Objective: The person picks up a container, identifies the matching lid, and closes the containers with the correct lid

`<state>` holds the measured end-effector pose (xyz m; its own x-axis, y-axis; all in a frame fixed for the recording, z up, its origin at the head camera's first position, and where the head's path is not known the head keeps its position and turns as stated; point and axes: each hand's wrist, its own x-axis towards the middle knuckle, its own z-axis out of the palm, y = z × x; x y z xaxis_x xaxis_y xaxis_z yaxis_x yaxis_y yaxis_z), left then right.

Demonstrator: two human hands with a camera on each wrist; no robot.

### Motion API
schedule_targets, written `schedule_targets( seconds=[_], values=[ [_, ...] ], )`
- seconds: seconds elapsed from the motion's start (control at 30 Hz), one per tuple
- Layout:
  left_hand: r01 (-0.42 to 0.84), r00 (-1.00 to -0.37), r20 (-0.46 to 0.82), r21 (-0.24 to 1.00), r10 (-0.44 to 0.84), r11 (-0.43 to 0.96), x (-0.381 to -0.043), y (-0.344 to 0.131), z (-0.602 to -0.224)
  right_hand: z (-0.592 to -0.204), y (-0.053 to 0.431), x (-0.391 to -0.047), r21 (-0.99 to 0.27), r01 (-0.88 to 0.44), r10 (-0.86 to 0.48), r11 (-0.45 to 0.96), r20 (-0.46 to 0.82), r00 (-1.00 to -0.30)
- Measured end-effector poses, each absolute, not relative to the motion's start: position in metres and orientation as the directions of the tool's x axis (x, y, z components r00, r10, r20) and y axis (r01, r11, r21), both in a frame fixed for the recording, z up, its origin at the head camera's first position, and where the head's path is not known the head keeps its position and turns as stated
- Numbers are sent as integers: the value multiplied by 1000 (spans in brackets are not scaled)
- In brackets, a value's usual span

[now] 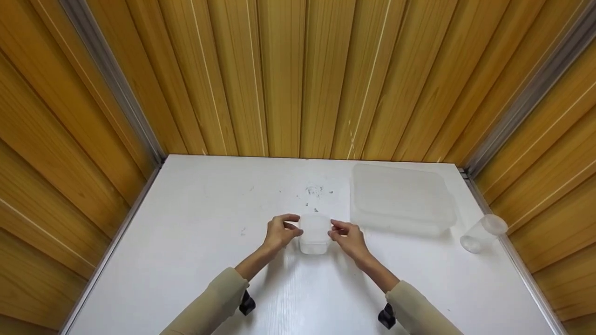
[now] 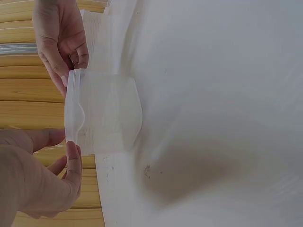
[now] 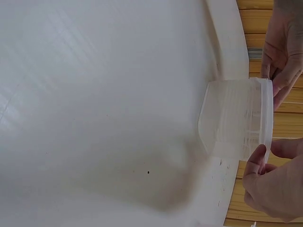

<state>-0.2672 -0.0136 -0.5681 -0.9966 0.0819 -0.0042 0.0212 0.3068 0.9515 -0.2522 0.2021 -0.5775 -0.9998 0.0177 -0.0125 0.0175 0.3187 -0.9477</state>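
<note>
A small clear plastic food container (image 1: 314, 248) stands upright on the white table, with a frosted lid (image 1: 314, 227) on its top. At the lid's left edge my left hand (image 1: 280, 232) pinches the rim between thumb and fingers. My right hand (image 1: 348, 237) pinches the opposite edge in the same way. From the side, the left wrist view shows the container's wall (image 2: 106, 113) below the lid, with a curved tab on the lid's rim. Part of the rim is hidden by the fingertips in the right wrist view.
A large frosted lidded plastic box (image 1: 400, 195) lies at the table's back right. Near the right edge, a clear cylindrical plastic container (image 1: 483, 232) stands. Dark specks mark the white table (image 1: 200, 200) behind the small container. Wood-patterned walls (image 1: 279, 79) enclose the back and sides.
</note>
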Motion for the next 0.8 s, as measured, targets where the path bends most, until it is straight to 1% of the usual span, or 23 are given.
schedule_targets(
  seconds=[0.27,0.43,0.6,0.8],
  values=[
    [28,-993,-7,955,115,294,-267,-19,-571,-578,204,-249,-935,-7,-8,354,4,-1000],
    [85,-988,42,951,146,298,-264,-22,-574,-579,207,-249,-939,-18,-39,344,5,-999],
    [111,-980,48,937,191,332,-263,-25,-574,-576,210,-247,-931,-3,-72,364,-24,-997],
    [156,-968,74,927,242,341,-268,-29,-570,-577,210,-249,-935,-52,-108,350,15,-994]
  ],
)
